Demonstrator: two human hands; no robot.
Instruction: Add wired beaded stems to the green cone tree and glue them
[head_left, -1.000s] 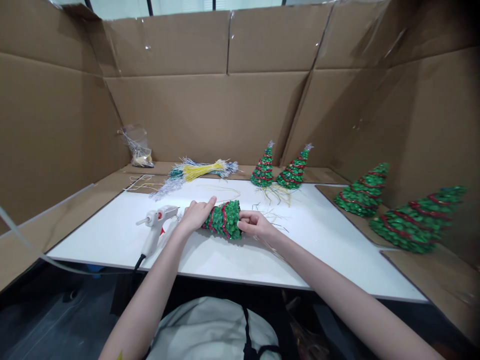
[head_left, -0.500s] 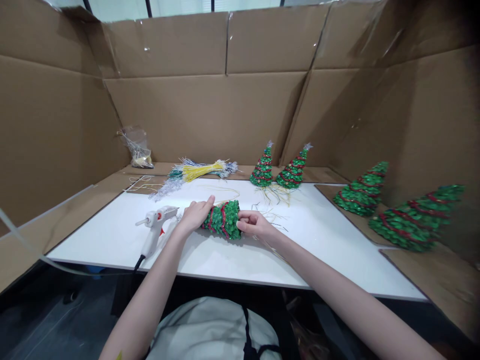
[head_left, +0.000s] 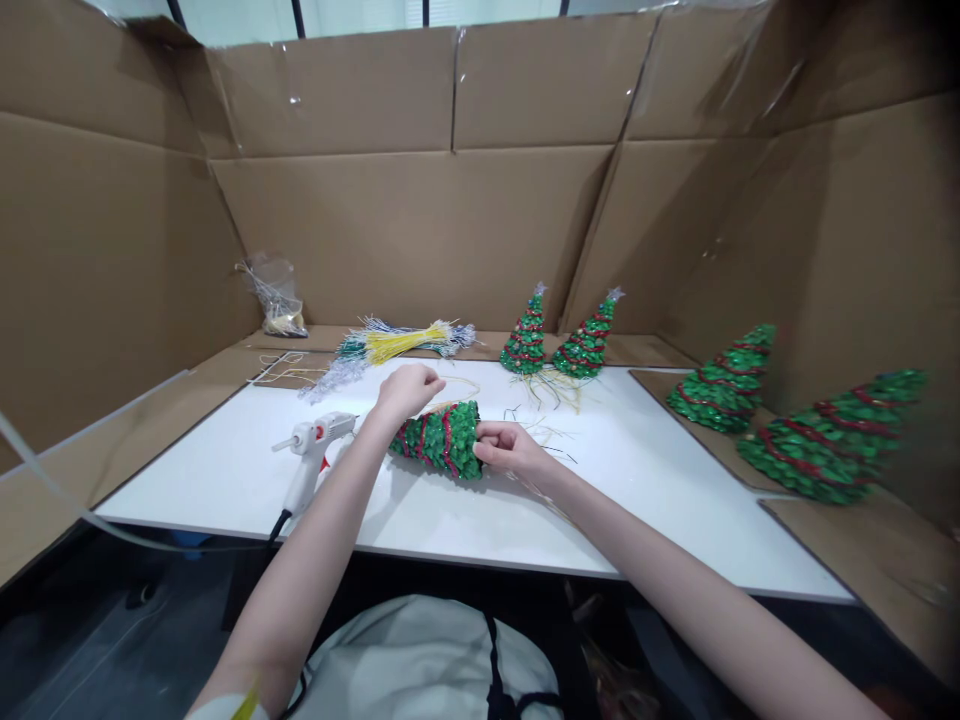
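A green cone-shaped Christmas tree with red garland lies on its side on the white table. My right hand grips its wide base, fingers curled. My left hand hovers just above and behind the tree's narrow end, fingers closed in a loose pinch; what it holds, if anything, is too small to see. A white glue gun lies on the table left of my left arm.
Two small finished trees stand at the table's back, two larger trees on cardboard at the right. Bundles of coloured wire stems and a plastic bag lie at the back left. Cardboard walls surround the table.
My left hand has lifted off the tree's narrow end and moved up and back, closing into a pinch. My right hand and the tree have barely moved.
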